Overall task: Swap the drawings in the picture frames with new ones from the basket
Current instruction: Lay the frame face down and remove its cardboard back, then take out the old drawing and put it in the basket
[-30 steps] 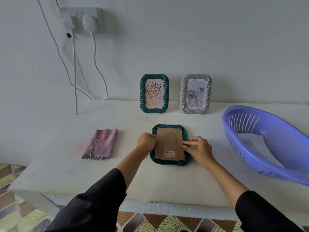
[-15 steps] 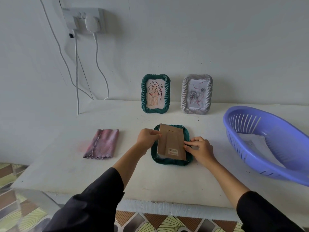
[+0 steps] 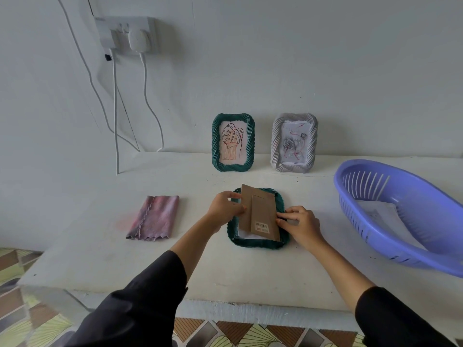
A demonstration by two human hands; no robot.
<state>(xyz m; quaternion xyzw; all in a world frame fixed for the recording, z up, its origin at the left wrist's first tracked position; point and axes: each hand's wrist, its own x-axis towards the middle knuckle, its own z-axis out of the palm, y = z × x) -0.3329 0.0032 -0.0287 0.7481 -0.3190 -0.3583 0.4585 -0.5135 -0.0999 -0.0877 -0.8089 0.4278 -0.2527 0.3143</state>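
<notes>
- Face-down green frame (image 3: 258,243): lies flat on the white table (image 3: 100,246), between the two hands. Rounded rectangle with a ribbed, rope-like rim.
- Cardboard backing (image 3: 260,211): plain brown board, stiff, with a folded stand flap down its middle and a small barcode sticker (image 3: 261,225) near its near edge. It sits askew on the frame, its far left corner poking past the rim.
- White sheet (image 3: 246,235): a strip shows under the backing's left and near edges, inside the frame.
- Left hand (image 3: 224,209): fingers curled, pinching the backing's left edge.
- Right hand (image 3: 300,225): fingers curled, thumb and forefinger nipping the backing's right edge, palm over the frame's right rim.
- Beyond the hands, against the wall: upright green frame (image 3: 233,142), same twisted rim, holding a leaf line drawing; just right of it, grey frame (image 3: 294,142), ribbed, holding a swirly sketch.
- Well right of the right hand: purple plastic basket (image 3: 400,221), oval, slotted walls, white papers (image 3: 375,211) inside.
- Left of the left hand, apart from it: folded pink-grey cloth (image 3: 155,217), soft, with a scalloped hem.
</notes>
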